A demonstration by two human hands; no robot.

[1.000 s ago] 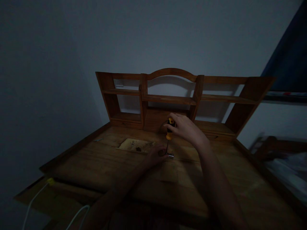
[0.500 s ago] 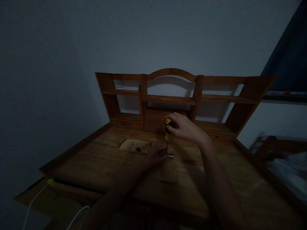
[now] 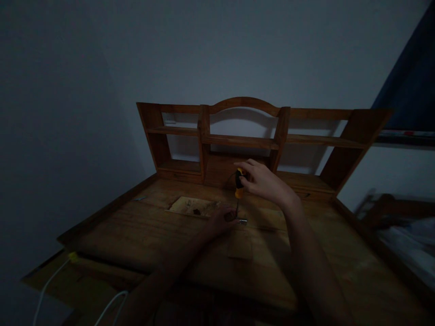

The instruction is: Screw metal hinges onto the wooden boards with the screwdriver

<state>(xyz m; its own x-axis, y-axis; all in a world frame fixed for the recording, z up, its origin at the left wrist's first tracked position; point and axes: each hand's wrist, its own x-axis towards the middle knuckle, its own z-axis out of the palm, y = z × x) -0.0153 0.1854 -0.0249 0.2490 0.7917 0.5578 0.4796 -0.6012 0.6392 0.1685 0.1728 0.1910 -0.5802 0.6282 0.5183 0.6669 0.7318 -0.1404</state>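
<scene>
My right hand (image 3: 258, 179) is closed around the yellow and black handle of a screwdriver (image 3: 239, 192), held nearly upright with the shaft pointing down. Below it, my left hand (image 3: 222, 221) rests low over the desktop, its fingers pinching a small shiny metal piece (image 3: 242, 221) that sticks out to the right of the fingertips. The screwdriver's tip meets this piece or sits right beside it; the dim light hides the exact contact. What kind of metal part it is, I cannot make out.
The wooden desk (image 3: 149, 231) has a peeled, pale patch (image 3: 185, 206) left of my hands. A small metallic object (image 3: 139, 198) lies at the far left. Behind stands a wooden shelf unit (image 3: 241, 141). A white cable (image 3: 47, 287) hangs at the front left corner.
Both hands keep their hold at nearly the same spot. The screwdriver handle looks slightly turned in my right fingers. The whole view has shifted a little.
</scene>
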